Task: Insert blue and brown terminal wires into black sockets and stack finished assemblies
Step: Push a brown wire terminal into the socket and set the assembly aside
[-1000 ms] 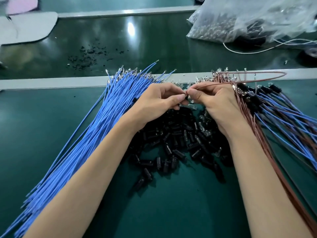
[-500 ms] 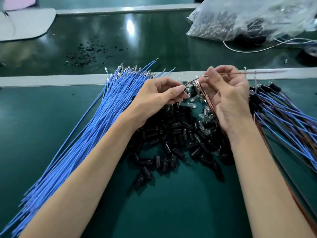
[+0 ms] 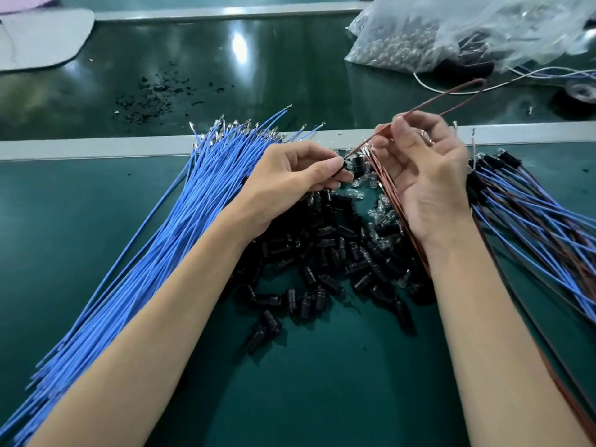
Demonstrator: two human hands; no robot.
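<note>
1. Two fingertips of the left hand (image 3: pixel 290 179), thumb and forefinger, pinch one socket (image 3: pixel 345 165) just over the far edge of the socket pile (image 3: pixel 322 253).
2. The right hand (image 3: pixel 425 175), right of that pinch, holds a brown wire (image 3: pixel 451 95) between thumb and curled fingertips. The wire's end reaches the socket, but I cannot tell whether it is seated. The rest loops away beyond the pile.
3. My advice: steady the socket, grip near the terminal, and push straight so the wire does not buckle.
4. Blue wires (image 3: pixel 161 237) fan left of the pile. Finished assemblies (image 3: pixel 532 204) lie to its right.
5. Under the pile is a green mat (image 3: pixel 322 382). Beyond the pile are a pale rail (image 3: pixel 96 148), black crumbs (image 3: pixel 154 98) and a plastic bag (image 3: pixel 451 33).
</note>
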